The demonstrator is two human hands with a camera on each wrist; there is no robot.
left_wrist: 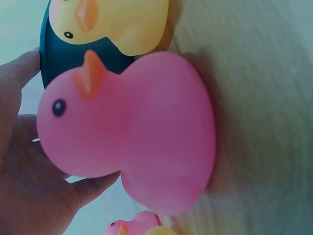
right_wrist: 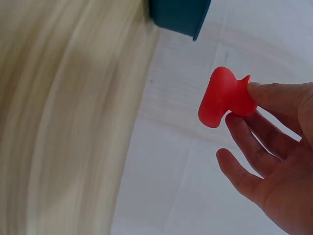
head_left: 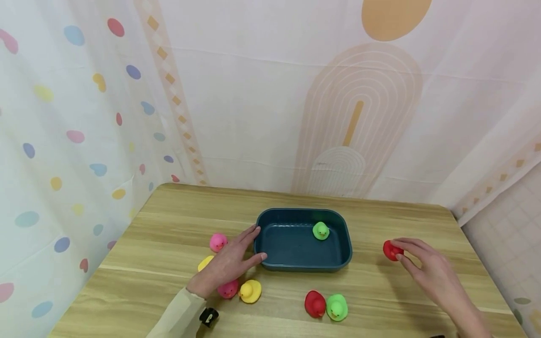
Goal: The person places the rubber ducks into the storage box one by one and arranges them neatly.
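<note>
My right hand (head_left: 437,272) pinches a red rubber duck (head_left: 390,251) by its head, to the right of the dark teal tray (head_left: 302,269). In the right wrist view this duck (right_wrist: 220,98) is held above the table, between thumb and fingers. My left hand (head_left: 228,265) touches the tray's left rim with its fingers extended and thumb spread. Inside the tray, toward its right side, sits a green rubber duck (head_left: 321,231). A pink duck (left_wrist: 161,132) looms close in the left wrist view and covers part of the left hand.
Around the left hand lie a pink duck (head_left: 218,242), a partly hidden yellow duck (head_left: 204,263), a darker pink duck (head_left: 228,289) and another yellow duck (head_left: 251,291). In front of the tray a red duck (head_left: 315,304) touches a green duck (head_left: 337,308). Patterned curtains (head_left: 253,117) hang behind the table.
</note>
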